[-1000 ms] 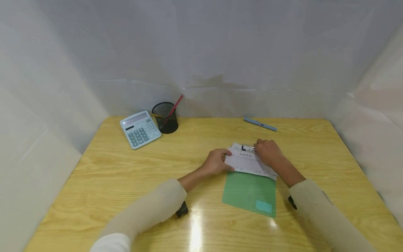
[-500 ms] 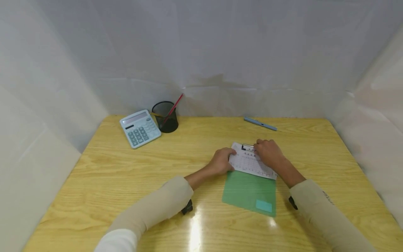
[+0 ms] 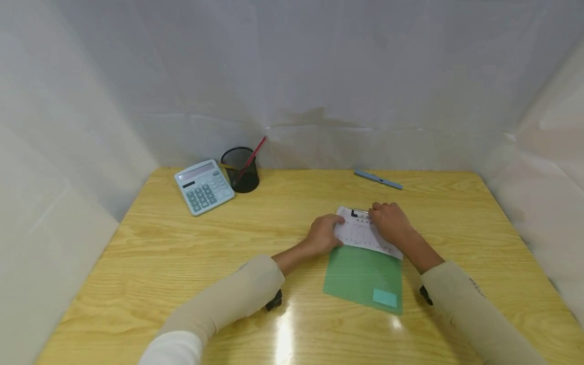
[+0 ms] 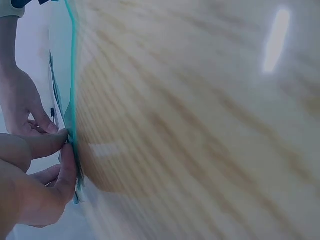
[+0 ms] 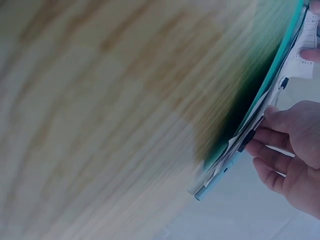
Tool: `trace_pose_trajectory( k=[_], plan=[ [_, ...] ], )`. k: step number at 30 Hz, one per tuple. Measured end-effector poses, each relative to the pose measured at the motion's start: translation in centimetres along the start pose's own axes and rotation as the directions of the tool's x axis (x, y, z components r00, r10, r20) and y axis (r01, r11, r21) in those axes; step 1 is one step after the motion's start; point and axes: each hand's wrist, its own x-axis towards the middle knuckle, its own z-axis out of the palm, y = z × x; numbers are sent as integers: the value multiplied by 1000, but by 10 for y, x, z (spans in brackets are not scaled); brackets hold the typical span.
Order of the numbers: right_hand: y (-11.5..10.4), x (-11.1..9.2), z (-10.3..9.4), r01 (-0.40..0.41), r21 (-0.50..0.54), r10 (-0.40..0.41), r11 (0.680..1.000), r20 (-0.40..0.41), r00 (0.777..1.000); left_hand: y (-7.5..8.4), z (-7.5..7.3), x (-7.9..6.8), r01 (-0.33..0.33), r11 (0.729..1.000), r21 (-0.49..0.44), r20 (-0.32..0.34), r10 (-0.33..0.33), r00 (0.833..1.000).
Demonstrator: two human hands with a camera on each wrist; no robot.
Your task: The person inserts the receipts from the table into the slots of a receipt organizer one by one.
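A translucent green clipboard (image 3: 349,276) lies on the wooden table, with a light blue label (image 3: 385,297) near its lower corner. Printed sheets of paper (image 3: 360,237) cover its upper part, under a metal clip (image 3: 359,213). My left hand (image 3: 322,234) pinches the papers' left edge; in the left wrist view its thumb and fingertips meet at the board's edge. My right hand (image 3: 390,222) holds the clip at the top. Seen from the right wrist, the right thumb and fingers (image 5: 272,157) are at the clip's lever, and the papers stand slightly off the board.
A light blue calculator (image 3: 204,187) lies at the back left, touching or close to a black mesh pen cup (image 3: 245,178) holding a red pencil (image 3: 255,153) and a yellow one. A blue pen (image 3: 378,179) lies near the table's back edge, beyond the clipboard.
My left hand has moved a little to the right, and the papers have shifted right and straightened under the clip. The right hand stays at the clip.
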Motion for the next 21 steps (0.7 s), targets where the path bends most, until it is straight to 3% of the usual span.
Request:
trace_pose_trajectory(
  k=[12,21],
  plan=[
    [1,2,3,14,-30,-14,999,-1,1000,3,-2,7,26,998,53,13,-27,1000],
    [1,1,2,9,-50,-9,999,13,1000,5,-10,14,31,994,101,102,-41,994]
  ],
)
